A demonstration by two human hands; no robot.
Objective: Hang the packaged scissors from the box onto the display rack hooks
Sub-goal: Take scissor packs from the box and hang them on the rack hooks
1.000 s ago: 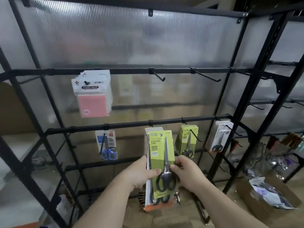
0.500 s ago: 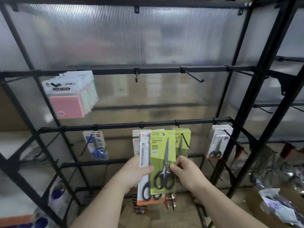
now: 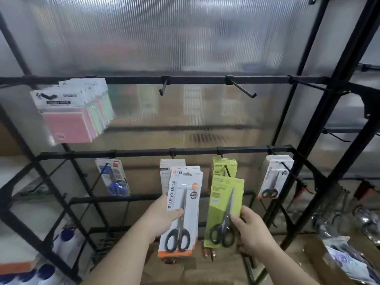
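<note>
Left hand (image 3: 162, 220) is gripping a white-and-orange carded pack of black-handled scissors (image 3: 183, 202). Right hand (image 3: 254, 233) is pinching a lime-green carded scissors pack (image 3: 223, 202). Both packs are sitting below the black metal rack rail (image 3: 144, 152), overlapping already-hung packs (image 3: 224, 167).

A ribbed translucent wall panel (image 3: 195, 38) glows with diffuse light above a brown floor (image 3: 294, 254)

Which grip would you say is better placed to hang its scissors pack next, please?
The right grip, probably: it pinches a single green pack just below the hook of matching green packs. The left grip holds what looks like a stack of white packs.
</note>
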